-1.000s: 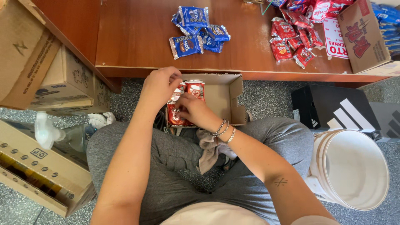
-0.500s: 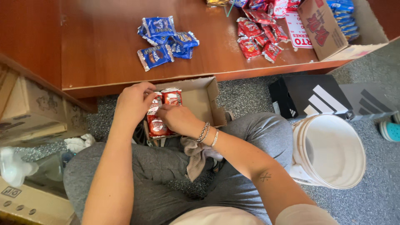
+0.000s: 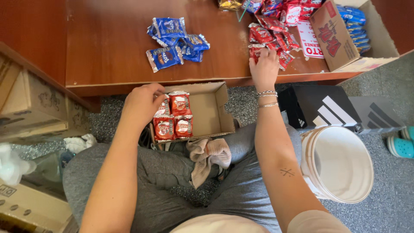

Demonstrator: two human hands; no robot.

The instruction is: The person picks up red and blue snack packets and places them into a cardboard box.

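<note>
Several red packets [image 3: 272, 39] lie under the right hand's fingers [image 3: 268, 55].

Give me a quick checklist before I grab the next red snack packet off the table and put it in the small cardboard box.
1. Right hand on the pile of red foil snack packets: ok, fingers rest on it; grip on a single packet: cannot tell.
2. Left hand steadying the small open cardboard box: ok, it rests at the box's left end.
3. Room in the box: ok, its right half is bare.
4. Packed red packets lying in neat rows: ok.
5. Blue foil snack packets kept apart from the red pile: ok.
6. White plastic bucket clear of the right arm: ok.
</note>
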